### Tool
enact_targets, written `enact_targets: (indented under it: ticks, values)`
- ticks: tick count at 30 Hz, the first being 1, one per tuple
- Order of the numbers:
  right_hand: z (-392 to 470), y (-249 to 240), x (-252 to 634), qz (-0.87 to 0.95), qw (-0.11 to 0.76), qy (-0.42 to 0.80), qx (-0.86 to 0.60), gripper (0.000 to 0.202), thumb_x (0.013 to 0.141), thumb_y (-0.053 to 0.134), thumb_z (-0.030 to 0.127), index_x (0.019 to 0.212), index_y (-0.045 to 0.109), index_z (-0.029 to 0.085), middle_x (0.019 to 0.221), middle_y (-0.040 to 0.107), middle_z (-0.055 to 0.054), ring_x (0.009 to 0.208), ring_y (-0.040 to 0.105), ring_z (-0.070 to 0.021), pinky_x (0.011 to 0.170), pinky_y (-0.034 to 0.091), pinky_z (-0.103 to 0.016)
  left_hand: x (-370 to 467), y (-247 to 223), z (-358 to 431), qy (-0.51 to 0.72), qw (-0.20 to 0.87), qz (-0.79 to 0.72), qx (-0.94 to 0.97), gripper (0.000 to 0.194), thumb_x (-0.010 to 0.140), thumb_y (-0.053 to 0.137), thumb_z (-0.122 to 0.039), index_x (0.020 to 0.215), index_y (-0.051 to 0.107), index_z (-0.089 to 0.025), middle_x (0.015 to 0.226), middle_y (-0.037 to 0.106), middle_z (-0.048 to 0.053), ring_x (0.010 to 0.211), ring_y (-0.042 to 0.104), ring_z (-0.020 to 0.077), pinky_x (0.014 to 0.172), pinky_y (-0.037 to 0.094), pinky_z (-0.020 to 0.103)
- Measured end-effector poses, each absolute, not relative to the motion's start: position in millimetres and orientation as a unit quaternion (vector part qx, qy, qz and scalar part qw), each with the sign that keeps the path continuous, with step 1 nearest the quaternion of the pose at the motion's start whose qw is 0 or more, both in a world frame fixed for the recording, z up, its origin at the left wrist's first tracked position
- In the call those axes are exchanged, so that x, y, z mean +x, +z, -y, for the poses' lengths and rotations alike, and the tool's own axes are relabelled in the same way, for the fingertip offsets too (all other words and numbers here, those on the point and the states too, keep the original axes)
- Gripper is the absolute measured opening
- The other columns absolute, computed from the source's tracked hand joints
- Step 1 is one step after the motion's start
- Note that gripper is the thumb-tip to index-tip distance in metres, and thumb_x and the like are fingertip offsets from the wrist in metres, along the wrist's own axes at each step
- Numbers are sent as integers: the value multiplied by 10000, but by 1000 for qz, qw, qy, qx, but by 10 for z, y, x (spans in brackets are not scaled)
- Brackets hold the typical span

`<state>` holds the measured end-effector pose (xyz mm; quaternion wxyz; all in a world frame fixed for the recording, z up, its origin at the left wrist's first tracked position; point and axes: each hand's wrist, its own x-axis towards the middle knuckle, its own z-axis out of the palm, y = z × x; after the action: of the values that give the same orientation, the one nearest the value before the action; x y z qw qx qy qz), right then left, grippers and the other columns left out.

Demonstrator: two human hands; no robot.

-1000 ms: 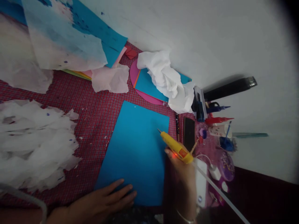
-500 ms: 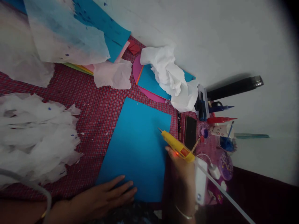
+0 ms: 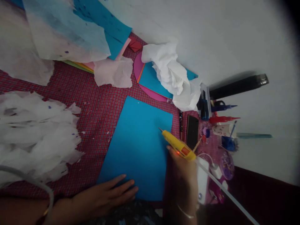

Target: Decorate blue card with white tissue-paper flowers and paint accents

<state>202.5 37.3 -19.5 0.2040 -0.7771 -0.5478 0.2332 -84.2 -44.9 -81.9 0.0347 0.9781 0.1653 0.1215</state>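
A blue sheet of paper (image 3: 140, 143) lies flat on the red checked cloth in front of me. My left hand (image 3: 112, 195) rests on its near left corner, fingers stretched out. In my right hand (image 3: 184, 170) is a yellow hot glue gun (image 3: 177, 144), gripped by its handle near the sheet's right edge. Its nozzle points up and left over the blue sheet, and a small red light glows on its side. From its rear a long whitish glue stick (image 3: 225, 189) sticks out toward the lower right.
Layered white tissue paper (image 3: 39, 137) spreads over the checked cloth (image 3: 93, 115) at left. Crumpled white tissue (image 3: 173, 73) covers blue sheets at the back. Along the right stand a dark phone (image 3: 192, 131), a paper cup (image 3: 223, 130), a white power strip (image 3: 202, 181) and paint tubes by the wall.
Hardly anything differs. The view has shifted slightly; both hands and the glue gun keep their places over the blue sheet.
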Motion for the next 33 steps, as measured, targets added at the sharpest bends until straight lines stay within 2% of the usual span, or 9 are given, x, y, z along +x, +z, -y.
enact_targets:
  ticks: [4, 11, 17, 21, 24, 26, 29, 31, 33]
  values:
    - [-382, -174, 2007, 538, 209, 226, -785, 235, 742, 661, 454, 664, 591, 244, 599, 628, -5, 532, 567, -165, 496, 477, -287, -844, -822, 451, 113, 26, -166, 979, 502, 852, 547, -286, 1330, 555, -439, 1509, 379, -154, 1426, 303, 126, 1123, 352, 287]
    - [-343, -272, 2100, 550, 229, 279, -754, 195, 766, 684, 422, 803, 653, 232, 792, 706, -27, 675, 643, -182, 617, 536, -304, -842, -803, 421, 124, 20, -166, 978, 505, 810, 583, -273, 1285, 592, -443, 1495, 404, -160, 1436, 284, 133, 1118, 356, 291]
    - [-382, -207, 2042, 555, 191, 251, -770, 196, 764, 649, 415, 686, 630, 236, 661, 670, -7, 580, 610, -167, 550, 508, -292, -847, -771, 418, 111, 15, -164, 980, 501, 839, 565, -271, 1306, 569, -453, 1509, 382, -161, 1419, 315, 119, 1106, 367, 291]
    - [-415, -213, 2009, 523, 238, 281, -769, 246, 737, 664, 448, 784, 672, 207, 741, 709, -35, 651, 651, -192, 609, 541, -319, -853, -804, 427, 129, 34, -154, 979, 465, 869, 565, -277, 1318, 574, -397, 1516, 393, -122, 1387, 360, 137, 1083, 382, 305]
    - [-415, -311, 2025, 508, 282, 306, -754, 320, 716, 688, 454, 864, 683, 171, 781, 718, -54, 676, 655, -198, 624, 542, -325, -871, -778, 384, 141, 66, -140, 978, 426, 883, 580, -255, 1303, 591, -331, 1476, 475, -66, 1331, 428, 151, 1064, 385, 328]
    - [-413, -387, 2046, 520, 304, 311, -735, 352, 717, 695, 447, 915, 689, 157, 816, 722, -61, 705, 659, -195, 641, 536, -316, -861, -673, 317, 145, 103, -132, 975, 333, 903, 585, -255, 1231, 631, -287, 1377, 582, -30, 1254, 503, 154, 1040, 386, 331]
    - [-411, -463, 2081, 540, 314, 296, -723, 383, 731, 678, 461, 966, 685, 158, 789, 714, -42, 675, 645, -179, 609, 511, -295, -728, -341, 205, 140, 190, -141, 961, 117, 921, 592, -303, 931, 685, -233, 1034, 718, -23, 962, 633, 145, 864, 444, 297]
    - [-407, -472, 2099, 556, 311, 288, -715, 380, 741, 659, 466, 971, 680, 165, 791, 712, -35, 658, 637, -174, 599, 505, -296, -526, -53, 155, 106, 217, -192, 951, 130, 939, 567, -305, 920, 650, -206, 828, 685, -28, 735, 622, 132, 692, 442, 280]
    - [-390, -452, 2097, 583, 306, 256, -708, 319, 748, 644, 447, 926, 685, 185, 785, 706, -29, 653, 635, -177, 609, 513, -313, -252, 199, 126, 129, 145, -257, 947, 197, 958, 524, -244, 1132, 591, -179, 828, 660, 4, 716, 620, 172, 634, 426, 308]
